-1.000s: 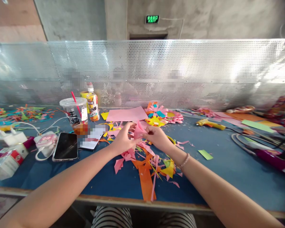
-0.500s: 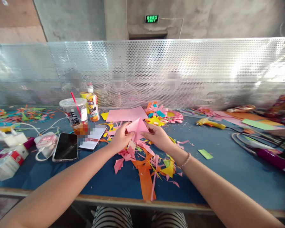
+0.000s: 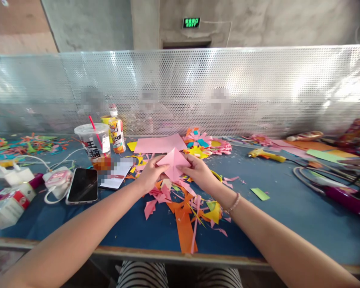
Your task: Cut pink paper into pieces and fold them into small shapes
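A creased piece of pink paper [image 3: 174,163] is held up at the middle of the view, one corner pointing away from me. My left hand [image 3: 152,174] pinches its left side, thumb on top and fingers behind. On the opposite side my right hand [image 3: 199,173] grips it the same way. Below the hands lies a heap of pink, yellow and orange paper scraps [image 3: 161,194], with a long orange strip [image 3: 184,230] reaching toward the table's front edge. Just beyond the held piece rests a flat pink sheet [image 3: 158,144].
Paper flowers [image 3: 198,140] sit behind my right hand. A yellow glue gun [image 3: 266,155] and its cable lie to the right. On the left are a drink cup [image 3: 92,144], a bottle [image 3: 116,132], a phone [image 3: 83,186] and chargers [image 3: 58,182]. A perforated metal screen [image 3: 180,92] stands behind.
The pink paper has opened out flatter and wider between my hands, its two halves spread to show a centre crease. Both hands keep hold in nearly the same spot.
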The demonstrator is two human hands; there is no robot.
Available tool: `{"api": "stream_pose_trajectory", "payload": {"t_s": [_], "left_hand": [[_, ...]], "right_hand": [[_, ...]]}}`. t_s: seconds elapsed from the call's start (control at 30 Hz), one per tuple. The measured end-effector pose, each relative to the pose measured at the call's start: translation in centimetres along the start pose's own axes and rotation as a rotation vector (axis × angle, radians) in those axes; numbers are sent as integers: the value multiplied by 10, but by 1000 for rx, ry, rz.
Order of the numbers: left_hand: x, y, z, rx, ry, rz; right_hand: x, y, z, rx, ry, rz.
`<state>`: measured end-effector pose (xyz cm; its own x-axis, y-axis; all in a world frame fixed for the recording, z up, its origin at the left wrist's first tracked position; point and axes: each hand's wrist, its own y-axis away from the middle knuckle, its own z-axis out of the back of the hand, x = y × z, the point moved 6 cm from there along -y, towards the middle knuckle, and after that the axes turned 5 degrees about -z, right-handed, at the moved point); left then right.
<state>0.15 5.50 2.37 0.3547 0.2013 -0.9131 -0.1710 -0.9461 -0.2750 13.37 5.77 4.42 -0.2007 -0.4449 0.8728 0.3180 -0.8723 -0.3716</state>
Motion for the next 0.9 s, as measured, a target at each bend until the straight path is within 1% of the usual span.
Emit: {"api": "stream_pose_trajectory", "payload": {"t_s": [0.07,0.17,0.27,0.33,0.47,0.6,0.7,0.8,0.9], "left_hand": [[1,-1,1,9,20,10],[2,-3,0,38,73,30],[5,-4,3,-1,142,88],[6,-4,4,-3,180,127],[6,-2,0,111,173,155],[1,-1,-3,199,120,91],[-2,0,-5,249,122,45],[-1,0,-3,211,82,22],[1,-2,0,143,-88,-9]], "right_hand": [[0,0,0,-5,-48,-22],[-5,-1,-2,16,-177,-113],[-10,0,-4,19,-354,-197],[-12,0,-4,3,-465,-236],[-15,1,-2,-5,-615,-272],[-16,0,-1,32,-645,-285],[-15,0,-2,65,-665,-288],[-14,1,-4,86,-682,-289],[-13,3,-5,61,-597,-265]]}}
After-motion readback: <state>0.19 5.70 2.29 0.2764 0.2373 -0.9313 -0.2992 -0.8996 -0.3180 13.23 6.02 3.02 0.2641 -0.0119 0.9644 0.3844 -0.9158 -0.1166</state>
